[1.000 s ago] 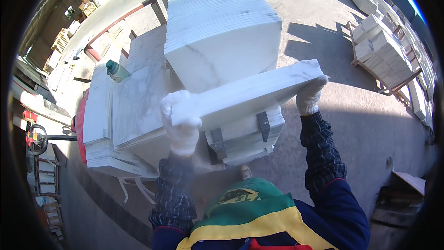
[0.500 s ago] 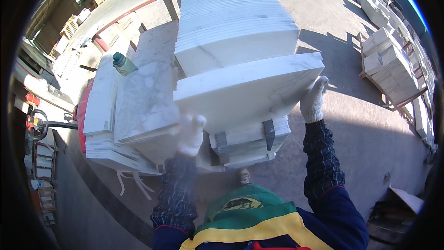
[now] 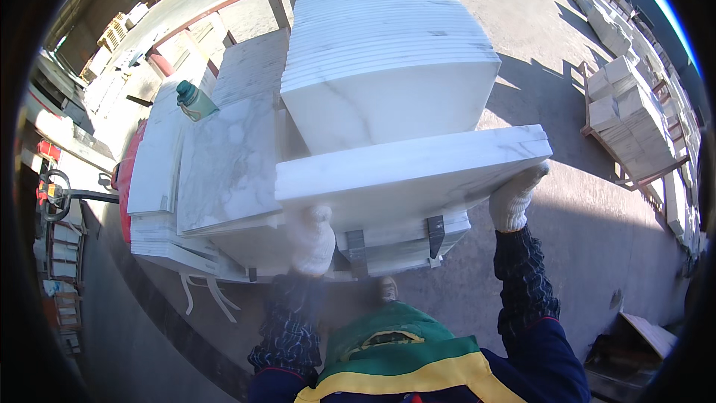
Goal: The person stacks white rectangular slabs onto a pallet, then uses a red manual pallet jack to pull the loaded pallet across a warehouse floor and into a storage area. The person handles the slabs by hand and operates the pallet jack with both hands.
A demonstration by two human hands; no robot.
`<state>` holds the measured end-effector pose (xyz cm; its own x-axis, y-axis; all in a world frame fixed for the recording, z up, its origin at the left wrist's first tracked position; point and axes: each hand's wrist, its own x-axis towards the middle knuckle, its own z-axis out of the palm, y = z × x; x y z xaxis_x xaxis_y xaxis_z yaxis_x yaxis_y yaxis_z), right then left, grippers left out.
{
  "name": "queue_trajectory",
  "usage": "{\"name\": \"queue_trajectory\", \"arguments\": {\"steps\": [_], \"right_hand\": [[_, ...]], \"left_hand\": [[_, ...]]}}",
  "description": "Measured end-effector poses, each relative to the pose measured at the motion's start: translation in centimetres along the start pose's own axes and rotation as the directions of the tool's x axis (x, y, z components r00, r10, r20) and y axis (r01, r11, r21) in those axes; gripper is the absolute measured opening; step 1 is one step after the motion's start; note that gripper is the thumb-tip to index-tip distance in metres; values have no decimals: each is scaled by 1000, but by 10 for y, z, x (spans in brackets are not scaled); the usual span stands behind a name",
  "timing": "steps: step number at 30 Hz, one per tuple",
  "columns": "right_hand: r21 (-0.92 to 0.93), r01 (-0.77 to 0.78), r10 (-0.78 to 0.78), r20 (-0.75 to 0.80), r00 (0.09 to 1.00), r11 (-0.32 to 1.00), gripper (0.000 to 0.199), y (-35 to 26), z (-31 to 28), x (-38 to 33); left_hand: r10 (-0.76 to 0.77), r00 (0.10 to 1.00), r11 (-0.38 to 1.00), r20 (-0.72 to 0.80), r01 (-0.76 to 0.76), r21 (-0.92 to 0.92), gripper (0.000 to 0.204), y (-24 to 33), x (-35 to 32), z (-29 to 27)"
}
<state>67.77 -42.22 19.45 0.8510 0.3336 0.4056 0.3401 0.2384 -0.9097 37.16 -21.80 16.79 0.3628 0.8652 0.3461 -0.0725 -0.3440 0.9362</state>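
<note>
Obs.: white marble slab [image 3: 414, 175] now lies nearly flat and lower than a second ago, when it was tilted up in front of the stack. Right hand [image 3: 514, 198], gloved, grips its right end, fingers [image 3: 531, 177] curled up around the edge. Left hand [image 3: 312, 239], gloved and motion-blurred, has slid from the slab's left corner to under its near edge; finger spread cannot be told. Beyond the fingers: tall tile stack [image 3: 388, 67]. Left of the left fingers: veined slabs [image 3: 224, 164], green bottle [image 3: 195, 101]. Judgement: slab carried by both hands, being levelled onto the strapped bundle [image 3: 406, 235] below.
</note>
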Motion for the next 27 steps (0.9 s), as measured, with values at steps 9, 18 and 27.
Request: {"name": "queue_trajectory", "arguments": {"steps": [9,18,27], "right_hand": [[79,-263,267,-46,963,962,104,-14,15,8],[52,-243,244,-6,970,969,103,-3,15,19],[82,-269,267,36,963,960,103,-8,24,25]], "left_hand": [[-73,994,989,-86,61,-134,53,34,27,23],[-161,987,969,-17,155,-193,78,29,30,25],[-297,954,940,-51,282,-192,86,33,41,34]]}}
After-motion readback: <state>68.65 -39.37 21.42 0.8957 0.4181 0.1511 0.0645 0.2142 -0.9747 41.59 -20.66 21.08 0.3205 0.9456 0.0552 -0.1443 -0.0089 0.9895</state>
